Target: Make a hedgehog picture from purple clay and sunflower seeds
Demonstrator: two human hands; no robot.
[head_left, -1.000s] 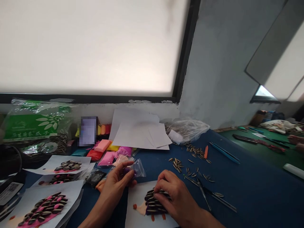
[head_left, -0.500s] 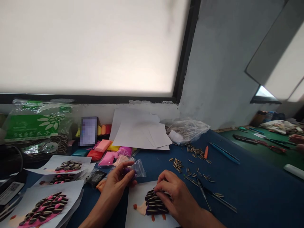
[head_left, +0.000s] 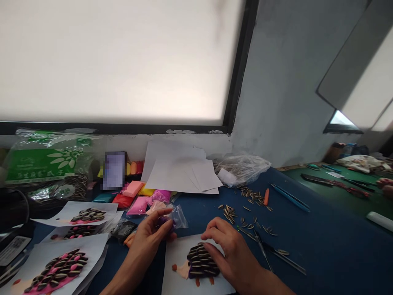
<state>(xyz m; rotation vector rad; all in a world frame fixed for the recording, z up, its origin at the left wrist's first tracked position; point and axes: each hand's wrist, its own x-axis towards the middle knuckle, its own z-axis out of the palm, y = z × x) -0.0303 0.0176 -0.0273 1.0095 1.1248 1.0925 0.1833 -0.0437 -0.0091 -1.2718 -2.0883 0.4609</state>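
Note:
A small clear bag of purple clay [head_left: 180,217] is gripped by my left hand [head_left: 146,239], whose curled fingers hide part of the clay. My right hand [head_left: 235,252] hovers over the right side of a hedgehog picture [head_left: 201,262], thumb and forefinger apart with nothing visible between them. Striped sunflower seeds in rows on purple clay form the hedgehog's back. Its face is peach with a brown nose, and two brown feet show below. The white paper [head_left: 176,284] under it lies flat on the blue table, partly covered by my right hand.
Loose sunflower seeds [head_left: 229,213], an orange clay stick [head_left: 266,197], metal tools [head_left: 260,248] and blue tweezers [head_left: 290,197] lie right. Clay packets [head_left: 138,205], paper sheets [head_left: 181,176] and a green seed bag [head_left: 46,164] stand behind. Finished hedgehog pictures [head_left: 61,270] lie left. Another person's hand [head_left: 385,184] shows far right.
My right thumb and forefinger have parted from their pinch at the hedgehog's upper back and lifted slightly off it. My left hand stays almost still with the purple clay bag.

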